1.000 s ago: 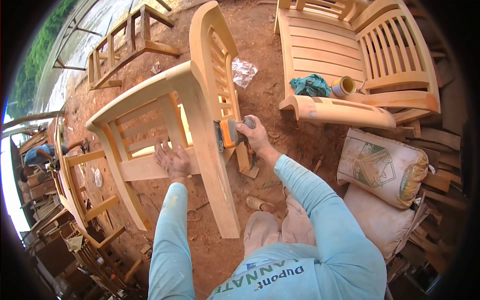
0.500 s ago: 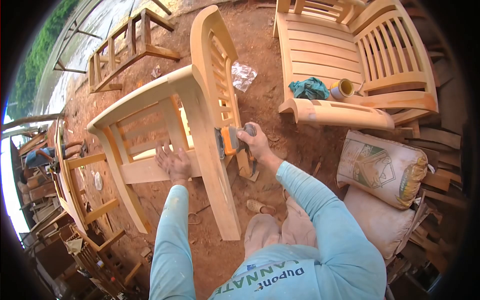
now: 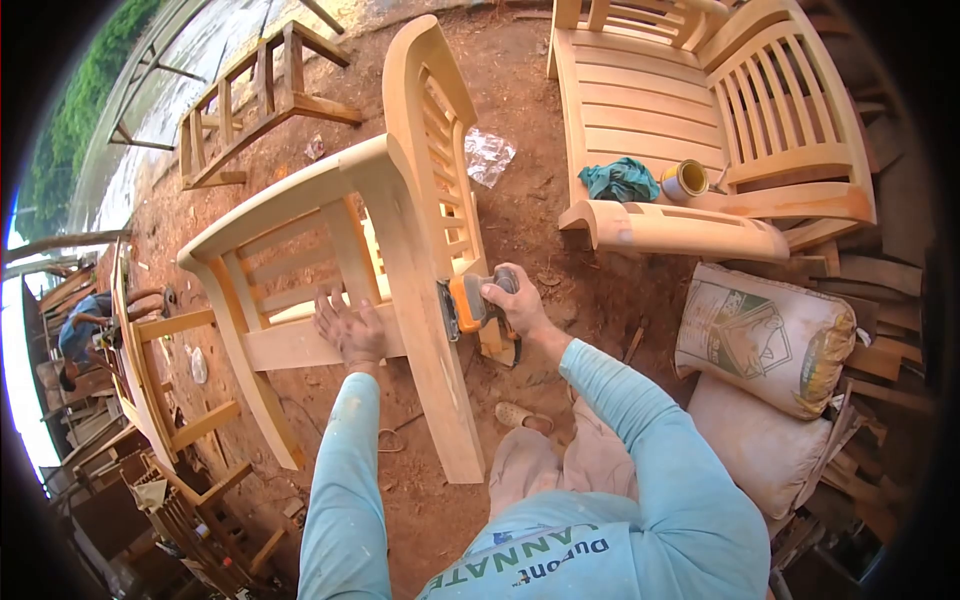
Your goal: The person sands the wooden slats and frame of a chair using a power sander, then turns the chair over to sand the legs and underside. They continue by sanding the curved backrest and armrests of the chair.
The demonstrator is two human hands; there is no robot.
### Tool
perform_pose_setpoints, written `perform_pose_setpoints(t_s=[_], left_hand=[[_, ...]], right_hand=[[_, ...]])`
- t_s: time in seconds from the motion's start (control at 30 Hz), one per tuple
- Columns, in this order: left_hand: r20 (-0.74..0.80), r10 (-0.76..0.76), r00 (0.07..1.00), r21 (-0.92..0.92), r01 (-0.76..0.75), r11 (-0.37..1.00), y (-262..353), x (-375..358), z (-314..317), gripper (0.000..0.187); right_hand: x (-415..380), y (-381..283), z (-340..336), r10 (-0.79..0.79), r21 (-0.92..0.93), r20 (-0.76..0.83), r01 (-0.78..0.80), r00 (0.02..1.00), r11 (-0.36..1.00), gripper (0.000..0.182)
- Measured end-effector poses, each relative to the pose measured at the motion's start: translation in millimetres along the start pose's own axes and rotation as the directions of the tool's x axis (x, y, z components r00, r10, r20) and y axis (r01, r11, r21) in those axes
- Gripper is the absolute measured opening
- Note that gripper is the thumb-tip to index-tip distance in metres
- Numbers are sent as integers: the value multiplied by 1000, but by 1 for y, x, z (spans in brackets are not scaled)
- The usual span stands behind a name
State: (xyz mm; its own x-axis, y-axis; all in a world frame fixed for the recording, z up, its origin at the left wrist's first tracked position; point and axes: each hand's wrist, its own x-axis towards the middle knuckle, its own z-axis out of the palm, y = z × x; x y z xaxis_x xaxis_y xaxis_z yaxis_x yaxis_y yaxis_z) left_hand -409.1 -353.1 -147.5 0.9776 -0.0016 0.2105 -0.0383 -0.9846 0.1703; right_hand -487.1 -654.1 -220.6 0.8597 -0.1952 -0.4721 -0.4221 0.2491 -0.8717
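- My right hand (image 3: pixel 512 305) is wrapped tight around the orange-and-grey handheld power sander (image 3: pixel 462 303), pad pressed flat against the long pale plank-like leg (image 3: pixel 425 320) of the unfinished light wooden slatted chair (image 3: pixel 340 230).
- My left hand (image 3: pixel 350 330) lies palm-down, fingers spread and gripping nothing, on the chair's lower cross rail (image 3: pixel 290 345), bracing the frame.
- Chair lies tipped on its side on the red dirt ground (image 3: pixel 530 225), right in front of me.
- Progress, my read: sander sits about midway along the leg; the wood looks pale and even all over, so I can't tell sanded from unsanded. Lower stretch toward my knees likely left.
- Nearby: bare wooden bench (image 3: pixel 640 90) carrying a teal rag (image 3: pixel 618 180) and a yellow tin can (image 3: pixel 686 180); printed woven sack (image 3: pixel 765 335) at my right.
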Motion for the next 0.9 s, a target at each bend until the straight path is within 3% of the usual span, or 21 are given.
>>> perform_pose_setpoints(t_s=[0.1,0.23,0.47,0.67,0.9], left_hand=[[-3,5,1000,3,-5,1000,-2,-1,2,65],[1,8,1000,0,-8,1000,-1,-1,1,65],[3,-5,1000,2,5,1000,0,-1,0,64],[-15,8,1000,-1,-8,1000,-2,0,2,64],[-10,-5,1000,10,5,1000,-1,-1,2,63]], right_hand=[[19,-11,4,-79,-38,-55,77,995,996,64],[26,-34,1,-54,6,3,54,999,999,66],[12,-2,2,-66,6,-34,67,997,998,66],[30,-54,6,-110,13,-42,110,993,994,63],[-52,22,3,-23,43,-56,25,998,999,66]])
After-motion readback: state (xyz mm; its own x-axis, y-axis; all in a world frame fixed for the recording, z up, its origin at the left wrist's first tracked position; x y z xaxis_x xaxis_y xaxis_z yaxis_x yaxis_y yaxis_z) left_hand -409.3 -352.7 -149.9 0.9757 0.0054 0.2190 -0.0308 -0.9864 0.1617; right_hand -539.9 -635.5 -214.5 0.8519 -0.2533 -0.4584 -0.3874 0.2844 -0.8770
